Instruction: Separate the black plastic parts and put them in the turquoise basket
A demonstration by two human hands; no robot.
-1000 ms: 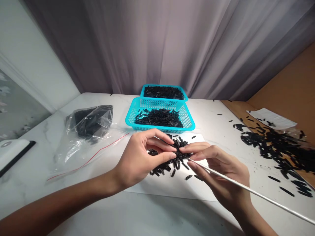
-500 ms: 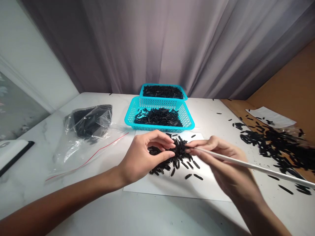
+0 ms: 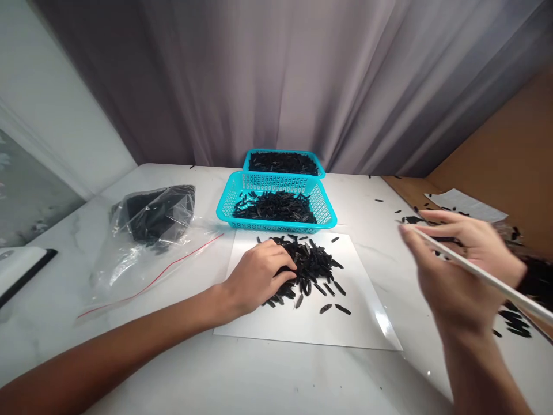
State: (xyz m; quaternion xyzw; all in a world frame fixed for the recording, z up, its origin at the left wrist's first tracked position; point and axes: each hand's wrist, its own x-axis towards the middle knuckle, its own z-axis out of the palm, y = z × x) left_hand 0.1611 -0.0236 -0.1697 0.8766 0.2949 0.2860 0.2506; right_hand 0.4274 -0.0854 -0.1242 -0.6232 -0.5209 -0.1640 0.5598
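Swung out rightward since the earlier frame, the right hand closes on a white rod; the left hand curls half-open at the black pieces, its hold unclear; a careless sweep could scatter loose ones off the white sheet

Purple-grey curtain hanging beyond the hands. Well left of them: white block with black edge, cropped; pale wall behind. Off right, beyond them: brown panel, white paper.
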